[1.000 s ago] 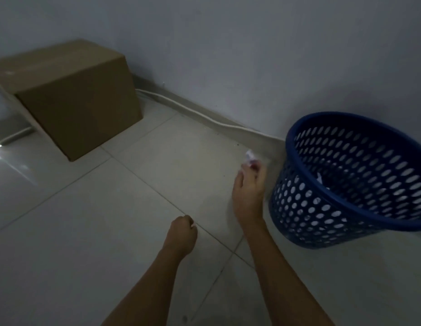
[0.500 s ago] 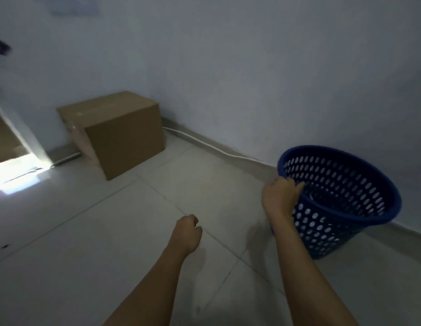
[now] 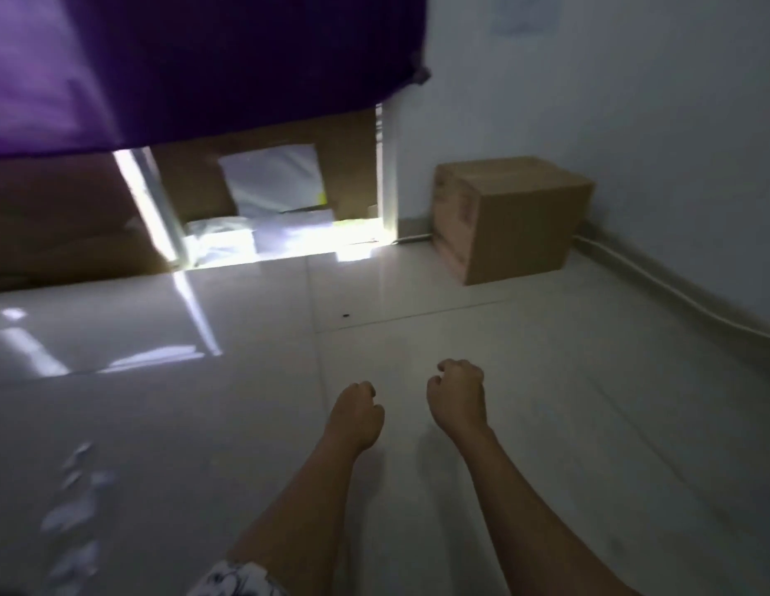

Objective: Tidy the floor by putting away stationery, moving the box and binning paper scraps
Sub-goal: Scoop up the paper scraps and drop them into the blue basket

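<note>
Purple curtain (image 3: pixel 224 58) upper left, white cable (image 3: pixel 744 324) along wall base
</note>
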The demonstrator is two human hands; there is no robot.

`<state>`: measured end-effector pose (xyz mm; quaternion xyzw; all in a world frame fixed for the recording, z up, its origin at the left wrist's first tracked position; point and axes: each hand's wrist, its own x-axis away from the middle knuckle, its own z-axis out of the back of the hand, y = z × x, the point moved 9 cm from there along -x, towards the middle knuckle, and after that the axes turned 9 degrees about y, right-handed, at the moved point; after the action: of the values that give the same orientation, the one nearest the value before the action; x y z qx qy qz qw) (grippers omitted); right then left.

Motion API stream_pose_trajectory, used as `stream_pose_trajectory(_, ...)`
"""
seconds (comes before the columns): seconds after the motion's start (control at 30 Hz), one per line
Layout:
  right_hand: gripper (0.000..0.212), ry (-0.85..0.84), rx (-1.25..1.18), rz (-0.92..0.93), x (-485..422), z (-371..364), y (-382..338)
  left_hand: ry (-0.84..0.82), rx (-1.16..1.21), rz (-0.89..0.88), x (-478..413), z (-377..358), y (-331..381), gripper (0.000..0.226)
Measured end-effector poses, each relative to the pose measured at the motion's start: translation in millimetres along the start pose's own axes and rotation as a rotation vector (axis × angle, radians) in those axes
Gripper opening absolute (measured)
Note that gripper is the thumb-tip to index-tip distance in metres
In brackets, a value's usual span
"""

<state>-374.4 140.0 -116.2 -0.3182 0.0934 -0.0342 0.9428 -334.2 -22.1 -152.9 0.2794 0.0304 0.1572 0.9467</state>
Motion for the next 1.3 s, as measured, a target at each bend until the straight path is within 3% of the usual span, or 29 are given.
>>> stream_pose_trajectory(0.1,0.033,-0.135,0.062,0.092,49,-86,-63,-0.004,-0.081,0.096,9,24,-119,0.034)
stream_pose_trajectory(0.27,0.034,-0.312,0.135,0.158,130,-213,-131,-0.205,-0.36,0.241,39,48,-307,0.051)
stream_pose_trajectory(0.37,0.035,-0.435,0.166,0.193,180,-284,-165,-0.301,-0.583,0.298,61,72,-407,0.095)
stream_pose_trajectory(0.43,0.03,-0.479,0.191,0.219,208,-323,-184,-0.319,-0.599,0.385,81,81,-459,0.127)
stream_pose_trajectory(0.47,0.029,-0.493,0.21,0.24,219,-339,-193,-0.314,-0.551,0.448,92,79,-479,0.132)
stream_pose_trajectory(0.57,0.027,-0.534,0.287,0.329,251,-389,-230,-0.185,-0.298,0.626,122,66,-521,0.123)
stream_pose_trajectory(0.67,0.026,-0.543,0.297,0.461,276,-425,-268,0.1,-0.154,0.495,128,47,-530,0.11)
stream_pose_trajectory(0.83,0.047,-0.511,0.232,0.641,275,-471,-331,0.063,-0.159,0.352,130,37,-536,0.093)
stream_pose_trajectory(1.03,0.056,-0.727,0.355,0.83,259,-525,-367,0.319,-0.226,0.32,122,60,-536,0.079)
stream_pose_trajectory(1.1,0.053,-0.804,0.398,0.896,261,-535,-365,0.385,-0.254,0.325,113,68,-545,0.075)
stream_pose_trajectory(1.2,0.05,-0.839,0.335,0.93,272,-527,-351,0.313,-0.229,0.42,94,85,-569,0.076)
stream_pose_trajectory(1.3,0.052,-0.801,0.216,0.88,282,-511,-327,0.35,-0.181,0.517,73,98,-587,0.092)
